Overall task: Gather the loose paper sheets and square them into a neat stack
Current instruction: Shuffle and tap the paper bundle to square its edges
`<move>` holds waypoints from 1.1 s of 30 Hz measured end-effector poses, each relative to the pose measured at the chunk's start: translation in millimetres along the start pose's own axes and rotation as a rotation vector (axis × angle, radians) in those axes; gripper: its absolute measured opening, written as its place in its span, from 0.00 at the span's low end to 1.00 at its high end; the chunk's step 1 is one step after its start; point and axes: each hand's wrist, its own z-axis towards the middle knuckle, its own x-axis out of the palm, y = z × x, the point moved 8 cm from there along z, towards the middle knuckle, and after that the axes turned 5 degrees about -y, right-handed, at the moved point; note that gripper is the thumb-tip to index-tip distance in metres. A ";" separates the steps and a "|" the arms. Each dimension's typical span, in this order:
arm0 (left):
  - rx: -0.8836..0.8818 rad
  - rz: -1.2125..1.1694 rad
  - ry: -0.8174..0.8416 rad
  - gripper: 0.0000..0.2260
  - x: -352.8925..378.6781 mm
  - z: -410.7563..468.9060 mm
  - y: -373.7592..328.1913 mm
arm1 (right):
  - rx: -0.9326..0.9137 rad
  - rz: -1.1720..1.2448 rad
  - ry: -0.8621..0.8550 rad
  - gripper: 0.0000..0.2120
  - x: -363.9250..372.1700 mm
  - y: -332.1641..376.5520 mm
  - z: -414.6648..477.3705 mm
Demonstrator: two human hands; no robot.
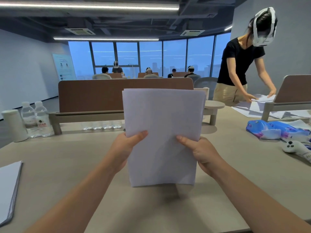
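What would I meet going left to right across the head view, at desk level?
Flat paper pile → water bottles → left hand → held sheets → right hand → tissue packs.

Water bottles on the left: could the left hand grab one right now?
Probably not at once: the left hand grips the paper stack, as does the right hand. Nothing stands on the table between it and the water bottles, so after letting go the way looks free.

a brown divider panel [117, 93] stands on the pale surface [67, 157]. behind it tall windows [151, 56] show hazy blue sky; above it light strips [106, 38] glow; left of it, a white wall [21, 64].
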 end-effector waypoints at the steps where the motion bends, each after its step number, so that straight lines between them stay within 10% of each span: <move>1: 0.014 0.023 -0.017 0.20 -2.5 1.2 -2.1 | -0.011 -0.039 0.005 0.14 -0.3 0.4 0.1; 15: 0.055 -0.042 -0.071 0.12 -1.6 -0.3 -13.0 | 0.025 0.062 -0.024 0.21 -0.6 -6.1 1.9; 25: -0.146 0.176 -0.018 0.28 -21.5 -26.9 66.6 | 0.129 -0.266 -0.004 0.11 -1.4 -62.9 -17.1; 33: -0.176 0.163 -0.254 0.11 -102.3 -43.8 31.6 | 0.057 -0.297 0.138 0.08 75.0 -42.2 -23.3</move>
